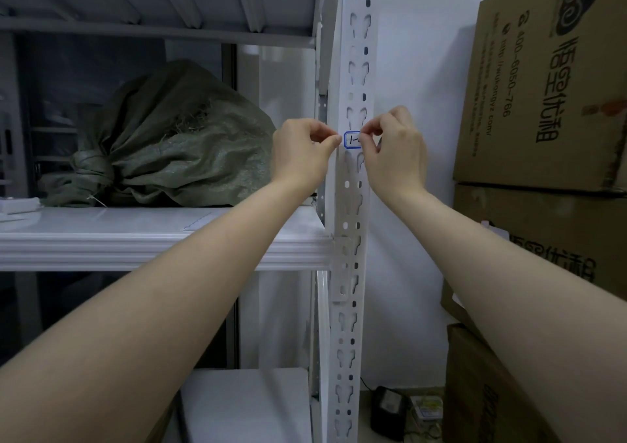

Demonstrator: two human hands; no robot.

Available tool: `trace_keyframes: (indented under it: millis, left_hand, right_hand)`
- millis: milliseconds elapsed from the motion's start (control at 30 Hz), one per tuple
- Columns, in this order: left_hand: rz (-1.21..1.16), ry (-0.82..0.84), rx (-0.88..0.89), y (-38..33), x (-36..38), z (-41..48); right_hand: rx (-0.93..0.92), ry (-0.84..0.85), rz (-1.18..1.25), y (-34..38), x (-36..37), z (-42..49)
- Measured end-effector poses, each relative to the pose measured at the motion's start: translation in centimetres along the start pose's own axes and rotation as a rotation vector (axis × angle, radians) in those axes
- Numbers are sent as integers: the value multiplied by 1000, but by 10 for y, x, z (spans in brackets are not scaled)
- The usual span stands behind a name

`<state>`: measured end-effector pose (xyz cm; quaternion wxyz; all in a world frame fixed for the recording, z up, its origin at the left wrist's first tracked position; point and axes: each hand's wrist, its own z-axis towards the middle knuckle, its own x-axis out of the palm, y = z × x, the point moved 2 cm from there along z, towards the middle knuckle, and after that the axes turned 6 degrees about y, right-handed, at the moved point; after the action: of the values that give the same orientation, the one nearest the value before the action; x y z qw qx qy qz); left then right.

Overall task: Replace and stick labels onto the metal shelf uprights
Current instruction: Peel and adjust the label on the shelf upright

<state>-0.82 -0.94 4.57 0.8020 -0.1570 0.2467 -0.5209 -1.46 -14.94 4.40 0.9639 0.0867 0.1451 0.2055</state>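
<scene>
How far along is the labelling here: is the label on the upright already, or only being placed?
Looks done: a blue-bordered label with handwritten marks sits on the face of the white upright, above the middle shelf. In hand: the left hand and right hand pinch its two ends; whether it is fully stuck cannot be told. Left: pressing it down and letting go. This upright shows no other label.

Narrow gap between upright (349, 340) and cartons (543, 103)

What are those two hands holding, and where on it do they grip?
A small blue-bordered label, held against the white shelf upright. The left hand pinches its left end, the right hand its right end.
</scene>
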Motion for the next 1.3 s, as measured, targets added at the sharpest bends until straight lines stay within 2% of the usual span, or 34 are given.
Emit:
trace_keyframes:
  millis: [233, 467, 633, 933, 1300]
  left_hand:
    - [-3, -14, 6, 8, 6, -5]
    - [2, -65, 52, 6, 6, -2]
    - [-246, 132, -58, 5, 19, -2]
    - [-583, 327, -291, 12, 22, 2]
    - [-428, 300, -349, 8, 32, 7]
  right_hand:
    - [69, -59, 50, -9, 0, -8]
    - [41, -105, 12, 0, -2, -13]
    - [56, -114, -34, 5, -5, -8]
    - [2, -69, -94, 5, -6, -3]
    - [40, -16, -167, 10, -13, -2]
